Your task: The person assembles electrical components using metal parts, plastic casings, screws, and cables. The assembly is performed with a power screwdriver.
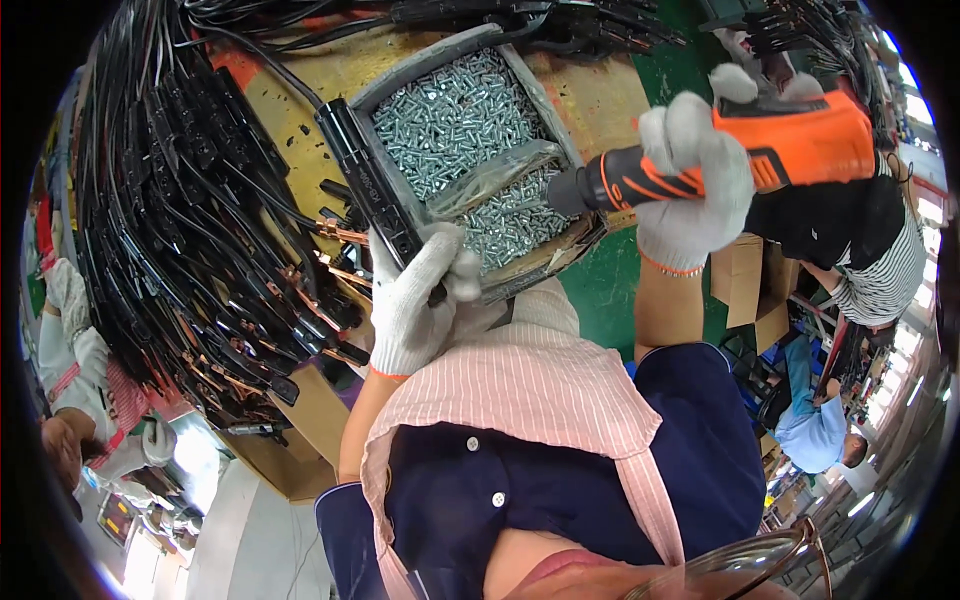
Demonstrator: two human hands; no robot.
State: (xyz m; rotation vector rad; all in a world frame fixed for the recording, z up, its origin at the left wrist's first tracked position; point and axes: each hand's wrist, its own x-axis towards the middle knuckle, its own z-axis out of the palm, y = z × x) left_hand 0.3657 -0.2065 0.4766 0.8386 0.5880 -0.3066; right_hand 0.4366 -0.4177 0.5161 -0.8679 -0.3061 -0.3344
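In a white knit glove, my left hand (420,300) is closed around the lower end of a black welding torch handle (372,190) with a cable running off its far end. My right hand (700,175), gloved the same way, grips an orange and black electric screwdriver (790,145). The tool lies nearly level, its dark tip pointing left over the screw box. Below that tip, a grey-rimmed box (555,105) holds a heap of small silver screws (450,120). A crumpled clear plastic bag (495,180) lies across the screws.
A thick bundle of black cables with handles and bare copper ends (190,230) covers the left of the yellow worktable (610,90). More black cables lie along the back. Cardboard boxes (300,440) stand below left and at right (738,280). Other people (815,410) are at both sides.
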